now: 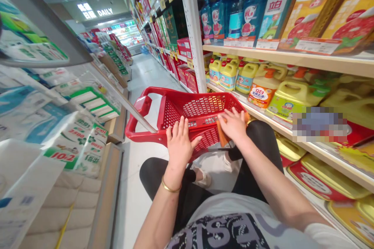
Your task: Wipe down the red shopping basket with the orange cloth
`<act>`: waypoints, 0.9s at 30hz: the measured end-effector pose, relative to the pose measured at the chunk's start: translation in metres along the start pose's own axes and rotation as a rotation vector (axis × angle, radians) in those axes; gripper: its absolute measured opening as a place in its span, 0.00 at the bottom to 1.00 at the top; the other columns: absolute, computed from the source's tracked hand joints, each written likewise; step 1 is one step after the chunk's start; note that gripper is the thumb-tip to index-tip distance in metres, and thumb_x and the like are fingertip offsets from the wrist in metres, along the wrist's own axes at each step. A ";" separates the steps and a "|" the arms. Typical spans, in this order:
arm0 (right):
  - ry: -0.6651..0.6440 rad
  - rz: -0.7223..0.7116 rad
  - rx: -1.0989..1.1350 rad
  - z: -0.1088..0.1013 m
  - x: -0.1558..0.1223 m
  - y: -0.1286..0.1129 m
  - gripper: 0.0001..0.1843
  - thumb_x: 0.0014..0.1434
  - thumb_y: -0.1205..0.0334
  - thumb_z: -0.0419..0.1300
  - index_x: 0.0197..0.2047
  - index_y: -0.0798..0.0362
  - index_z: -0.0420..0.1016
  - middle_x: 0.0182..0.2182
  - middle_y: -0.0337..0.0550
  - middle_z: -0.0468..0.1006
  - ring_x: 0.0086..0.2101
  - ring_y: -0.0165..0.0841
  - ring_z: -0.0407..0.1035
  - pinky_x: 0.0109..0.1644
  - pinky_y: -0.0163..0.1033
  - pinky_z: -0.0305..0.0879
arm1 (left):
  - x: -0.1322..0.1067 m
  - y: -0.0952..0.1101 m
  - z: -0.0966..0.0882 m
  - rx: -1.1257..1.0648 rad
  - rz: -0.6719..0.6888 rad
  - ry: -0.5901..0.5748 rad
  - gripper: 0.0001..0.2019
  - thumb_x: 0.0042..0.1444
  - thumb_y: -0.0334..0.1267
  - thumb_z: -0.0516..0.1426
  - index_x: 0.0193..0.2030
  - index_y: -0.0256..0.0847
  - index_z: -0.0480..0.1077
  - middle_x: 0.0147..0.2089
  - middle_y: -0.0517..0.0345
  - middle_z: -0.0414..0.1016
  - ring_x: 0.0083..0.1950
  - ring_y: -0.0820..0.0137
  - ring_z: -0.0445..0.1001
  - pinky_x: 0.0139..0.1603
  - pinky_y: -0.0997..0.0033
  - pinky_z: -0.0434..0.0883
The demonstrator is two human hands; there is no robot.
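Note:
A red plastic shopping basket [201, 132] with perforated sides stands on the floor in front of my knees, its long pull handle [117, 99] slanting up to the left. My left hand [181, 140], a gold bangle at its wrist, has its fingers stretched out at the basket's near rim. At the basket's right end, my right hand [233, 126] lies over an orange cloth [223, 135] against the rim. The cloth shows on both sides of that hand; the part under the palm is hidden.
At right, shelves [321, 56] hold blue pump bottles [251, 13] and yellow detergent jugs [288, 95]. Packs of tissue paper [78, 142] are stacked at left. The aisle floor [149, 68] runs ahead between shelves. My bent knees flank the basket's near side.

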State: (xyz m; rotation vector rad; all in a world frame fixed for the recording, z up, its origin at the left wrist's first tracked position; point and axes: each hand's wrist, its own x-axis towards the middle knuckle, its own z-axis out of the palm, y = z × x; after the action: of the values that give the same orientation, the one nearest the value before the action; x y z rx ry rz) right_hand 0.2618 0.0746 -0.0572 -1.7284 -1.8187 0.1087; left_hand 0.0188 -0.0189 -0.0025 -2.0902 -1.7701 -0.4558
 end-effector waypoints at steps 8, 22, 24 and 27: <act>-0.118 -0.376 0.167 0.012 -0.016 -0.080 0.27 0.78 0.43 0.48 0.65 0.44 0.80 0.65 0.43 0.80 0.70 0.46 0.66 0.79 0.62 0.45 | 0.000 -0.002 -0.002 0.011 0.017 -0.020 0.42 0.71 0.65 0.50 0.83 0.40 0.52 0.82 0.42 0.55 0.78 0.46 0.62 0.80 0.40 0.51; -0.013 -0.179 0.054 0.010 -0.012 -0.051 0.27 0.78 0.46 0.47 0.63 0.45 0.83 0.67 0.45 0.77 0.75 0.52 0.55 0.79 0.72 0.34 | 0.000 -0.001 0.002 0.003 -0.001 0.003 0.42 0.72 0.64 0.50 0.82 0.40 0.53 0.82 0.43 0.54 0.78 0.46 0.62 0.81 0.40 0.49; -0.033 -0.299 0.123 0.017 -0.022 -0.090 0.27 0.79 0.46 0.46 0.67 0.44 0.79 0.69 0.44 0.76 0.75 0.49 0.55 0.80 0.69 0.35 | 0.000 -0.003 0.001 0.017 0.007 -0.002 0.41 0.72 0.63 0.50 0.83 0.39 0.52 0.82 0.42 0.54 0.78 0.46 0.63 0.80 0.39 0.50; -0.074 -0.353 0.163 0.020 -0.024 -0.113 0.27 0.79 0.45 0.46 0.68 0.44 0.77 0.68 0.43 0.76 0.74 0.46 0.58 0.80 0.64 0.41 | 0.000 -0.005 0.000 0.032 0.021 -0.012 0.41 0.72 0.63 0.48 0.83 0.39 0.52 0.82 0.42 0.54 0.77 0.47 0.63 0.79 0.40 0.52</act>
State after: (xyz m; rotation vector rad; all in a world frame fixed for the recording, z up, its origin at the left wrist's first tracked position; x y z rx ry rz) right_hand 0.1518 0.0434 -0.0303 -1.2868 -2.0781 0.1719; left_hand 0.0143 -0.0177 -0.0022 -2.0924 -1.7488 -0.4072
